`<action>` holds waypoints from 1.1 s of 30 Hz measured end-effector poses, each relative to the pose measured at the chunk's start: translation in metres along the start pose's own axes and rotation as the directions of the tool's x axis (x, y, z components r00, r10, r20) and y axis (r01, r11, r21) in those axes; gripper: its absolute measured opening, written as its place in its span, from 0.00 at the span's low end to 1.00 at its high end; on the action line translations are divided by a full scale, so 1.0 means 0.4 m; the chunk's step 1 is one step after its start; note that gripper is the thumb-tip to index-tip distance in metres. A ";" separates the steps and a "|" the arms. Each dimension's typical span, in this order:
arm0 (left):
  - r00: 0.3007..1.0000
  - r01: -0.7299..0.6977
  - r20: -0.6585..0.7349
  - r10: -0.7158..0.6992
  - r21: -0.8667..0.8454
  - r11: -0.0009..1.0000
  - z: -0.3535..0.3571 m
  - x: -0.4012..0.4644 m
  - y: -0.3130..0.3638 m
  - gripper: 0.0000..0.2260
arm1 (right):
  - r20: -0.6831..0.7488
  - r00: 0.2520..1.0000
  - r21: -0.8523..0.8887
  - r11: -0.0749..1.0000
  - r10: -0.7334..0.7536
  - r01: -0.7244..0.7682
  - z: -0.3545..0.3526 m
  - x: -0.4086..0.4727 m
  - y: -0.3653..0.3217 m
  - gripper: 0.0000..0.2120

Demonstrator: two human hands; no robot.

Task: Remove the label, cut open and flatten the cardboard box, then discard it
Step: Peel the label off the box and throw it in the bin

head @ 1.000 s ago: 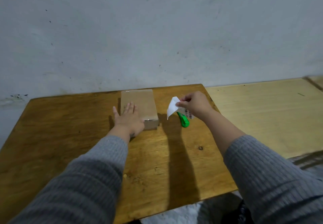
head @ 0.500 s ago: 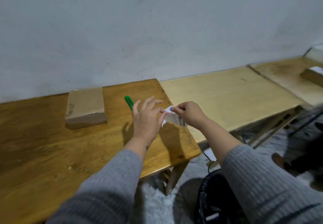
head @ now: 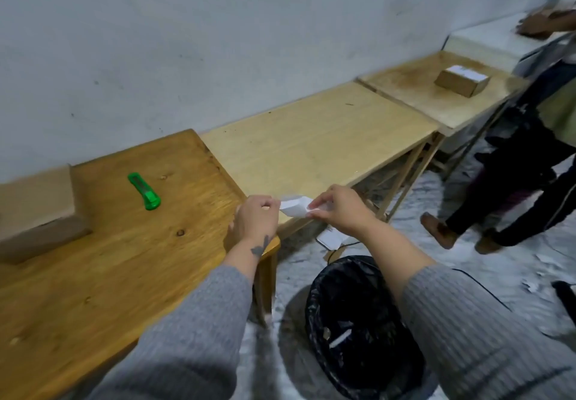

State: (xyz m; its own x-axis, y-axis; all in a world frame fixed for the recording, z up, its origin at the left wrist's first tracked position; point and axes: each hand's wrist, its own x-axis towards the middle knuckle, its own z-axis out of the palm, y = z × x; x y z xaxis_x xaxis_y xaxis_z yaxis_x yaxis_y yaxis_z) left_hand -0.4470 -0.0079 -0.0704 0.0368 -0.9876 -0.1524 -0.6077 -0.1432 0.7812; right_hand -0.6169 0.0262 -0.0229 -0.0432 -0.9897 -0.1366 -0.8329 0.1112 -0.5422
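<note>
While both hands hold the peeled label [head: 295, 205] between them, the head view shows that this white paper hangs in the air just past the right front corner of the darker table [head: 131, 243], and not above the bin. The left hand [head: 256, 219] pinches the left end of the label with curled fingers, and the right hand [head: 338, 209] pinches the right end in the same way, so the long axis of the paper runs from left to right between the two hands. The bin with the black bag [head: 361, 321] stands on the floor below and a little to the right, nearer to the right arm, so probably the right hand is the one to carry the label down into it. The cardboard box [head: 37, 209] lies well apart, at the far left of the same table, and the left hand is the nearer one to it. The green cutter [head: 144, 191] lies between the box and the hands, with its long axis pointing away from the person and a little to the left. The box is cut off by the left edge of the picture, so its closed flaps and tape cannot be judged. The printed side of the label is blurred, and the inside of the bin is too dark to read well.
</note>
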 end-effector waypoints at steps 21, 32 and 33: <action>0.687 -0.718 0.399 0.607 0.246 0.651 0.008 0.065 0.075 0.09 | -0.314 0.949 -0.336 0.936 -0.007 -0.105 0.028 -0.013 0.027 0.10; 0.619 -0.783 0.467 0.632 0.294 0.549 0.040 0.065 0.045 0.08 | -0.296 0.949 -0.274 0.942 0.108 -0.193 0.092 -0.064 -0.010 0.06; 0.606 -0.791 0.483 0.632 0.281 0.544 0.045 0.060 0.044 0.08 | -0.284 0.950 -0.258 0.944 0.127 -0.204 0.093 -0.070 -0.007 0.05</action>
State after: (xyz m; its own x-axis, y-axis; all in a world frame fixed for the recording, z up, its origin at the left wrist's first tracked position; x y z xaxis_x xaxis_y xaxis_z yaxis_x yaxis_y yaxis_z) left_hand -0.4711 -0.0330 -0.0713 -0.7448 -0.6584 0.1085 -0.5828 0.7210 0.3749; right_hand -0.5928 0.0570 -0.0482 -0.3037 -0.9521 0.0363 -0.9202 0.2832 -0.2701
